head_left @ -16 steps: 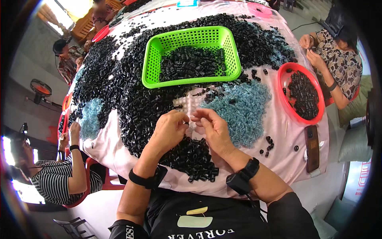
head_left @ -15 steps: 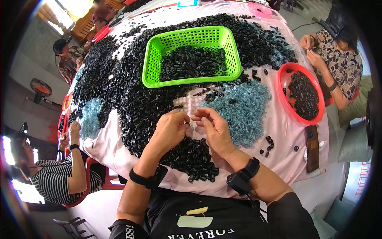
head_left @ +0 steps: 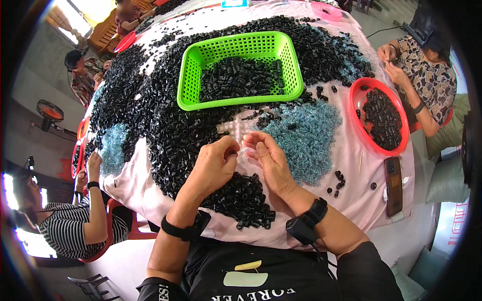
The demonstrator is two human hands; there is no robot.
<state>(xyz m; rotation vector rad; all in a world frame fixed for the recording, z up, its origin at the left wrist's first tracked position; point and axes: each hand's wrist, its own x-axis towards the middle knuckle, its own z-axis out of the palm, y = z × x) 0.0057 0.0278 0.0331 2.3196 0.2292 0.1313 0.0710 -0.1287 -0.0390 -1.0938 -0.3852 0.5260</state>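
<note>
Black pieces [head_left: 241, 203] by the bench's [head_left: 349, 173] near edge look light and stiff, best pinched side-on, left hand [head_left: 216, 163] curled, right hand [head_left: 274, 163] half-open, any grip impossible to tell!

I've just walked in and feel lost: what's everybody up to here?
The camera wearer's left hand and right hand are close together just beyond a pile of small black plastic pieces; what, if anything, they hold cannot be made out. A heap of translucent blue pieces lies by the right hand. Ahead, a green basket holds more black pieces, as does a red basin to the right. Co-workers sit on both sides, hands raised.
</note>
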